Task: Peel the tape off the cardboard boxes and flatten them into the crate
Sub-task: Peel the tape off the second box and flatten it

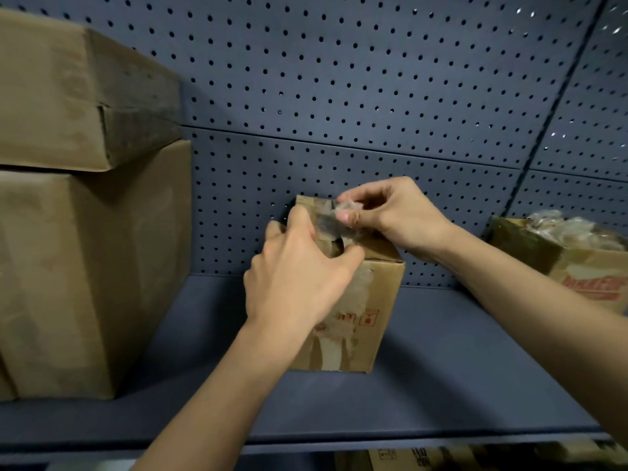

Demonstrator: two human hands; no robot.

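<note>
A small brown cardboard box (370,311) with red print stands on the dark blue shelf (458,368), close to the pegboard back. My left hand (295,277) grips the box's top front edge, thumb over the corner. Above the box's top, my right hand (390,215) pinches a strip of clear tape (331,220) between thumb and fingers; the strip runs down to the box's flaps, which stand partly raised. Pale torn patches mark the box's front face. No crate is in view.
Two large cardboard boxes (78,266) are stacked at the left of the shelf. An open box (577,263) holding crumpled clear material sits at the right. The pegboard wall (373,96) stands behind. More boxes (407,458) show on the shelf below.
</note>
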